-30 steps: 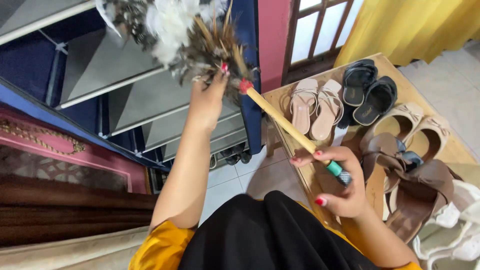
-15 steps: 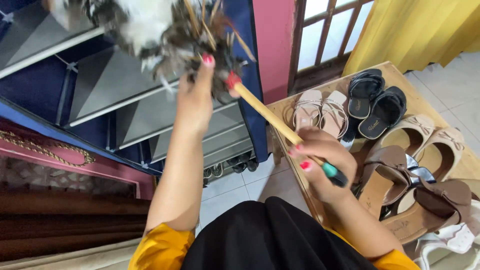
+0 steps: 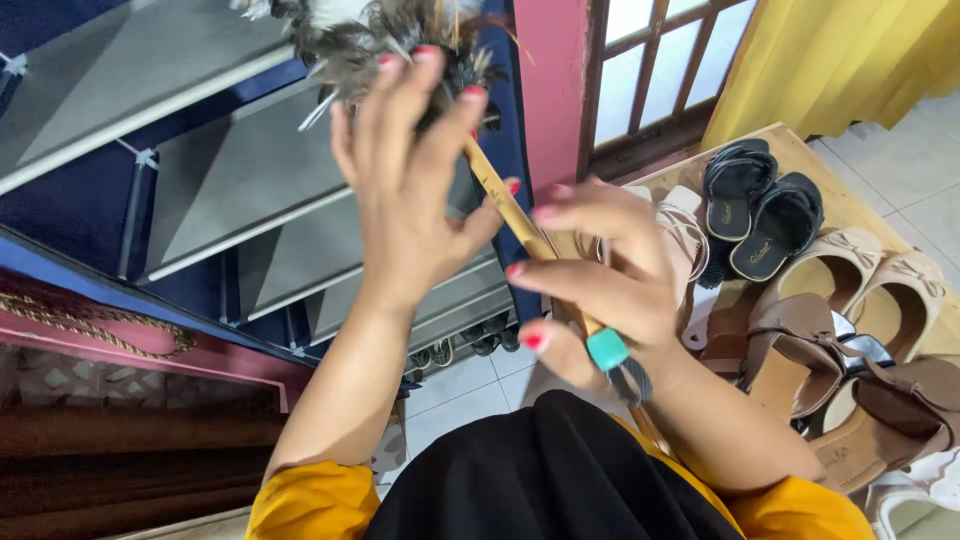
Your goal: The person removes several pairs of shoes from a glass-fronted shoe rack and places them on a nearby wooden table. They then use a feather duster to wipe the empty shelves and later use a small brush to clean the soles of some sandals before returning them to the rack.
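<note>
I hold a feather duster (image 3: 390,35) with brown and white feathers and a pale wooden stick ending in a teal band. My right hand (image 3: 600,285) grips the stick near its lower end, fingers wrapped around it. My left hand (image 3: 405,175) is raised with fingers spread, its fingertips touching the feathers at the base of the duster head and its thumb lying against the stick. The duster head sits in front of the grey shelves (image 3: 190,170) of a dark blue fabric shoe rack.
A wooden table (image 3: 830,180) on the right carries several pairs of sandals: black (image 3: 760,215), beige (image 3: 850,270) and brown (image 3: 800,350). Behind it are a pink wall post (image 3: 550,80), a window and a yellow curtain (image 3: 850,60). White floor tiles lie below.
The duster has swung closer to me and more upright. My right hand slid up along the stick and rose; my left hand opened its fingers over the feather base.
</note>
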